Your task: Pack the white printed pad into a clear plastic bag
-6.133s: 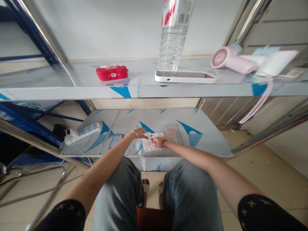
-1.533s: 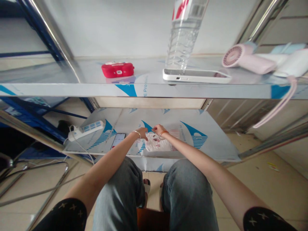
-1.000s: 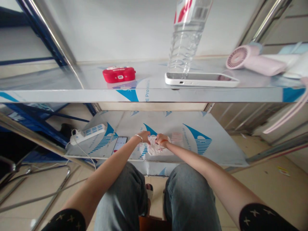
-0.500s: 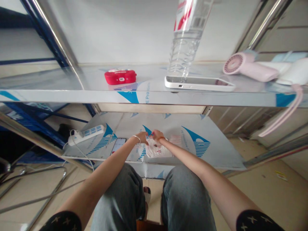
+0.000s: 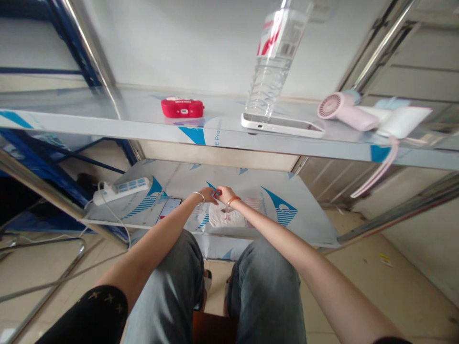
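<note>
Film-covered lower shelf (image 5: 313, 220) bears a crumpled white bundle with red print (image 5: 226, 218). At the bundle's far edge, your left hand (image 5: 208, 194) and right hand (image 5: 224, 194) meet, fingertips drawn narrow; whether they pinch something is too small to tell. Left of the bundle lies a lit smartphone (image 5: 170, 207).

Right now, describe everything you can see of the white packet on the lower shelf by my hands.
The white packet looks like thin, wrinkled plastic, with red print and darker marks too small to read. It lies flat on the lower shelf, close to the front edge. The left hand and right hand meet at its far edge; whether they touch it is unclear.
</note>
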Motion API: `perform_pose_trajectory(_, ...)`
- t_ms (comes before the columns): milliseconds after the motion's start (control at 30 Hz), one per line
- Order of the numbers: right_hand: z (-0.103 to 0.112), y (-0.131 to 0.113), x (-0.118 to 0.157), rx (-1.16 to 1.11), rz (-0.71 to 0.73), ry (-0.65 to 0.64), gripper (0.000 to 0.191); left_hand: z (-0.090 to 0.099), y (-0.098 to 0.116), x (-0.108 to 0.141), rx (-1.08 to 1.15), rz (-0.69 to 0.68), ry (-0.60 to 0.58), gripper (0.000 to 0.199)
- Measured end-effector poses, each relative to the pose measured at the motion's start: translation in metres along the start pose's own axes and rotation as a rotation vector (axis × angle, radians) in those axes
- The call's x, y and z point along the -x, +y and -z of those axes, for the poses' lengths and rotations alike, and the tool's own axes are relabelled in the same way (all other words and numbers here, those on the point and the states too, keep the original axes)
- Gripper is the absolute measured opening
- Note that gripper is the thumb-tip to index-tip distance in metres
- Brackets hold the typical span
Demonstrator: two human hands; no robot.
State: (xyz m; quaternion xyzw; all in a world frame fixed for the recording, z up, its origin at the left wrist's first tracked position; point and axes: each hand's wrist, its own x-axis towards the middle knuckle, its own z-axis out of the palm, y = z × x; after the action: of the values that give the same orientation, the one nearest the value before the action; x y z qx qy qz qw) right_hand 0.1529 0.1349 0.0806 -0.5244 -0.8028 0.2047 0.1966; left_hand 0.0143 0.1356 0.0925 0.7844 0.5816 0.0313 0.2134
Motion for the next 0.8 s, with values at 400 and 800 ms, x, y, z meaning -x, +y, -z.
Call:
perform_pose_trajectory(400, 0.021, -0.021, 0.020, 0.093, 0.035, -0.246, 0.020, 0.001, 0.006, 0.004, -0.122, -0.013, 0.047, 0.039)
perform_pose_trajectory(800, 0.018, -0.001, 0.022, 0.029, 0.108, -0.245, 0.019, -0.001, 0.004, 0.005, 0.059, -0.065, -0.021, 0.047)
